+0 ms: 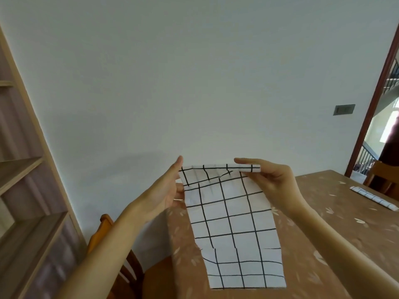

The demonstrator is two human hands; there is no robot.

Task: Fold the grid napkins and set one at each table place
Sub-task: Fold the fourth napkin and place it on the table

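Observation:
A white napkin with a black grid [233, 225] hangs in the air above the table, held up by its top edge. My left hand [166, 188] pinches the top left corner between thumb and fingers. My right hand [267, 180] pinches the top right corner, where the cloth edge is turned over. The napkin's lower end reaches down to the tabletop near me. A second grid napkin [373, 200], folded into a narrow strip, lies on the table at the far right.
The table [323, 244] has a brown cloth with pale leaf prints. A wooden chair [108, 229] stands at its left side, another [382, 175] at the far right. A shelf unit [26, 169] runs along the left wall. A doorway opens at the right.

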